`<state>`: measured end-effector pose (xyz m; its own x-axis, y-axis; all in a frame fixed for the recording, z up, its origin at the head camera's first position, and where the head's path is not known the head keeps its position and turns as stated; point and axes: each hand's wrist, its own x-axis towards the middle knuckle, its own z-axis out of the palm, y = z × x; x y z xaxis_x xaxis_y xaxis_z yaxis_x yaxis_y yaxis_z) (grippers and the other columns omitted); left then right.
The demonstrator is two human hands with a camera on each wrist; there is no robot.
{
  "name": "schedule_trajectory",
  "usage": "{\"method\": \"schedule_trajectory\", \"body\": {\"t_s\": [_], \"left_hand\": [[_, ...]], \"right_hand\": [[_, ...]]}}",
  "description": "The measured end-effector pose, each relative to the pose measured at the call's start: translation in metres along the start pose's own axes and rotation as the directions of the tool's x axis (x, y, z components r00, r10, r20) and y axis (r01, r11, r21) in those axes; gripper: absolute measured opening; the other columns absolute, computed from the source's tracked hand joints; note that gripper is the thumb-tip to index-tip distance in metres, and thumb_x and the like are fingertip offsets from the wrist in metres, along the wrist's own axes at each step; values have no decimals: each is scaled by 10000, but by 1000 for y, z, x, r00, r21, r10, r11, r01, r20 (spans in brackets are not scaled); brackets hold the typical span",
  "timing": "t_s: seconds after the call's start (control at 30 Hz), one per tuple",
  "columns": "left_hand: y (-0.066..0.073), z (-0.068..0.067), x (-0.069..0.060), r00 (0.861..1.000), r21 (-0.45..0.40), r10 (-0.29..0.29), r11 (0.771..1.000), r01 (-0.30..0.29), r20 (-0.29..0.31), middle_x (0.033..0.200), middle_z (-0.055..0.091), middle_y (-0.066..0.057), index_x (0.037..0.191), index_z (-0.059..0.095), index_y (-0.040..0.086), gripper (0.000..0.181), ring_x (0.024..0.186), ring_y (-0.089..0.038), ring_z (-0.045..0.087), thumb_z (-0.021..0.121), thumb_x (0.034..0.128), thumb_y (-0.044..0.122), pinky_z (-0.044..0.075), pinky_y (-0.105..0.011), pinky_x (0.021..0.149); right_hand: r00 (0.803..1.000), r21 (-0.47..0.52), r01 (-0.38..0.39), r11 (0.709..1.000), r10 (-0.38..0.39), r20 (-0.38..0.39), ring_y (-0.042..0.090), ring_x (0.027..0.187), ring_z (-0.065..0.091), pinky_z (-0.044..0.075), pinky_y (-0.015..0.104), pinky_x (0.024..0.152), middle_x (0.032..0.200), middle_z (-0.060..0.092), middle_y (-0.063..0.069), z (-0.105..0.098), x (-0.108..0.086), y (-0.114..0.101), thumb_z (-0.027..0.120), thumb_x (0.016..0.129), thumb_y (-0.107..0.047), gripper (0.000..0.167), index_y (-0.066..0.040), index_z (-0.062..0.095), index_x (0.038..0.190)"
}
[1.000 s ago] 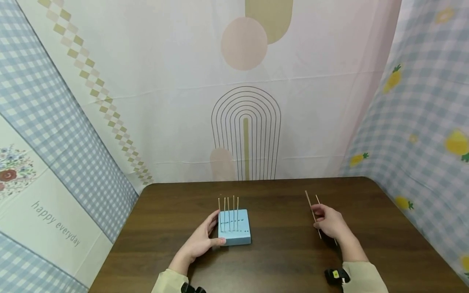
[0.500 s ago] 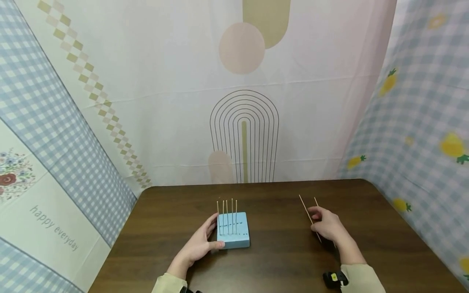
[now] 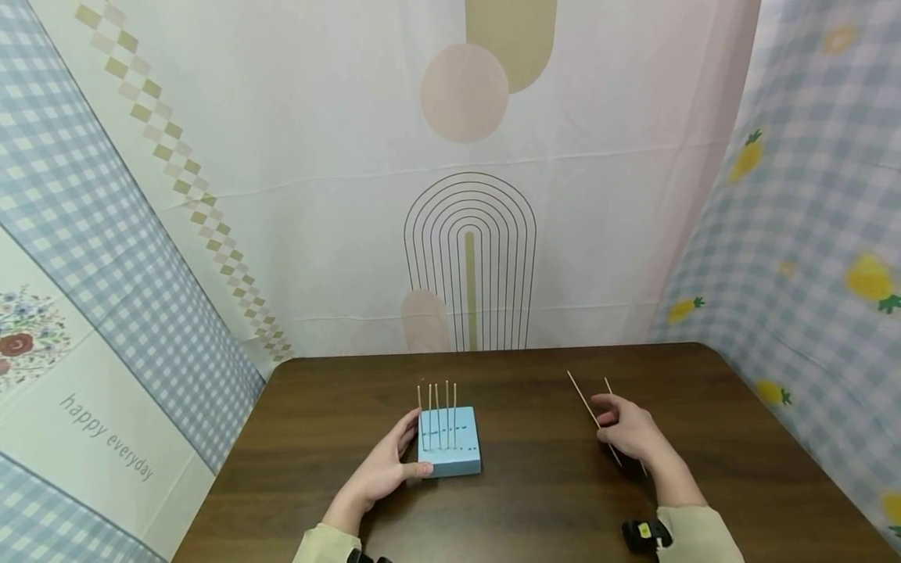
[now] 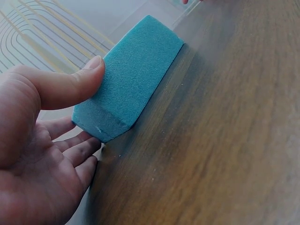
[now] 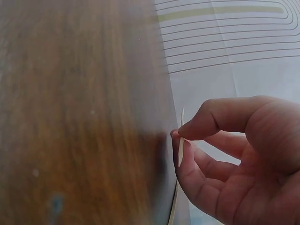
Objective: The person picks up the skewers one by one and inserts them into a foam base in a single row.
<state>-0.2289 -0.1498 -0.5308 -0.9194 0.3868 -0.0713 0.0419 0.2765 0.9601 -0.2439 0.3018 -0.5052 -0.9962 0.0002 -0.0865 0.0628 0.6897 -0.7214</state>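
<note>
A light blue foam block (image 3: 468, 435) sits on the table at centre, with rows of small dark marks or holes on top. Several thin wooden sticks (image 3: 446, 403) stand upright along its left part. My left hand (image 3: 383, 469) grips the block's left side, the thumb (image 4: 75, 86) on its front face and the fingers around the left end. Farther right, my right hand (image 3: 633, 434) pinches a thin wooden stick (image 3: 581, 395) between thumb and fingertips; the stick slants, its far end pointing left. A second stick (image 3: 608, 385) lies partly hidden beneath that hand.
The dark brown wooden table (image 3: 528, 516) ends at a white patterned cloth (image 3: 338, 258) behind. Blue checked cloths hang at the left (image 3: 127, 195) and right (image 3: 809, 258).
The stick in my right hand has turned, its far end swinging left, away from the second stick. My left hand still holds the foam block in place.
</note>
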Motion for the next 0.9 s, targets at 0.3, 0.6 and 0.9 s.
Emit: {"method": "schedule_trajectory", "body": {"t_s": [0.3,0.6,0.9], "left_hand": [[-4,-1,2,1000,-6,-6,1000,6,4,1753,191,-229,1716,211,82,1048,1590,-472,208,872,903,117,260,-627,1226],[-3,-1,2,1000,-3,-17,1000,17,5,1753,191,-227,1718,214,96,1048,1589,-474,209,873,904,121,262,-630,1224],[-2,-1,1,1000,-1,-20,1000,20,8,1755,184,-229,1719,213,98,1048,1587,-483,207,873,906,135,263,-639,1221]], "right_hand": [[1000,33,-12,999,11,25,254,873,648,509,381,690,1046,712,118,-1,-1,-2,723,924,-12,529,28,603,1438],[999,76,-10,997,7,45,206,789,650,541,375,675,985,696,86,0,-3,-5,702,953,-35,453,41,634,1395],[997,154,-25,988,15,71,213,726,663,578,351,624,951,692,109,2,-3,-4,633,983,-48,475,56,574,1443]]}}
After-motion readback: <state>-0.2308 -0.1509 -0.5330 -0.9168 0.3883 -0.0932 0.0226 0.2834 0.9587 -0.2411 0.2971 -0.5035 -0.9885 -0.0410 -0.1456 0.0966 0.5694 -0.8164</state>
